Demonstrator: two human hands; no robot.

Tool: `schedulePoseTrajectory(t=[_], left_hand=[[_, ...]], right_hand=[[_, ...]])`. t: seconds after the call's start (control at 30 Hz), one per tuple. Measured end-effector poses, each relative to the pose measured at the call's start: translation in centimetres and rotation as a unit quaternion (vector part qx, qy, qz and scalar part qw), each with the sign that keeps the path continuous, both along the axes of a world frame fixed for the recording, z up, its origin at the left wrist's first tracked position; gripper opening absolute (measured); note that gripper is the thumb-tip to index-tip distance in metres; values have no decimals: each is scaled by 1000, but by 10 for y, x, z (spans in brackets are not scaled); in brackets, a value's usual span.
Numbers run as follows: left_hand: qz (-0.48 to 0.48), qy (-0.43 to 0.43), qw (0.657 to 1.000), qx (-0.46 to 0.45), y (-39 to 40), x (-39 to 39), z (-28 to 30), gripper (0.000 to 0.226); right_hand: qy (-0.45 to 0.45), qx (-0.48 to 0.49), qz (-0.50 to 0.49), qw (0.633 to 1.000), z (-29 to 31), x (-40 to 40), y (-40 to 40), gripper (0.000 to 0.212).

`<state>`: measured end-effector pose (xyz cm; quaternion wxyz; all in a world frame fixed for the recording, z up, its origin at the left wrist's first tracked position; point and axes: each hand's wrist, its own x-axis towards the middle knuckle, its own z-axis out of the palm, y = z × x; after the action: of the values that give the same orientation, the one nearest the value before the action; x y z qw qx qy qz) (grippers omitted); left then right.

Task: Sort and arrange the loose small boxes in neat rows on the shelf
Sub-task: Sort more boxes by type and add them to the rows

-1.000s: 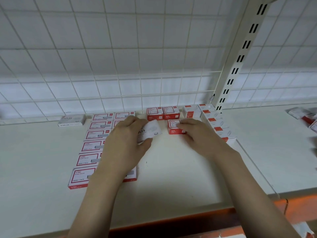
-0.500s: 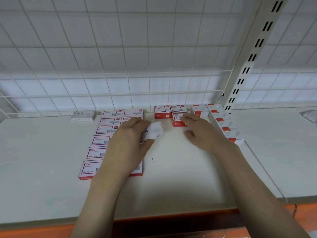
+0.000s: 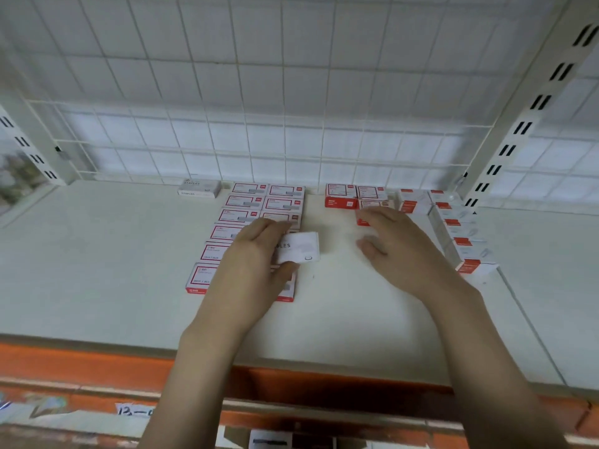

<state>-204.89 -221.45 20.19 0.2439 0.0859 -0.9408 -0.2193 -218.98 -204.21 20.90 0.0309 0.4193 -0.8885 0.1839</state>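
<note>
A white box (image 3: 299, 247) sits in the left hand (image 3: 256, 254), pinched between curled fingers and thumb just above the shelf (image 3: 97, 254), beside two rows of red-bordered boxes (image 3: 259, 205). The right hand (image 3: 398, 247) hovers with relaxed, spread fingers, fingertips at a red box (image 3: 364, 218) near the back; whether they touch it is unclear. More boxes (image 3: 453, 228) line the right.

Bare forearms, hands (image 3: 259, 254) without sleeves
</note>
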Motion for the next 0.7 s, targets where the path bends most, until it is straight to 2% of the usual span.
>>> schedulePoseTrajectory(t=[0.23, 0.47, 0.7], left_hand=[[23, 27, 999, 10, -29, 24, 3, 49], [17, 10, 1000, -4, -106, 58, 6, 43], [21, -34, 995, -87, -200, 69, 5, 32]], right_hand=[[14, 1, 40, 999, 10, 40, -44, 37], [4, 7, 17, 1000, 6, 69, -106, 38], [-9, -12, -6, 1000, 2, 90, -163, 36]])
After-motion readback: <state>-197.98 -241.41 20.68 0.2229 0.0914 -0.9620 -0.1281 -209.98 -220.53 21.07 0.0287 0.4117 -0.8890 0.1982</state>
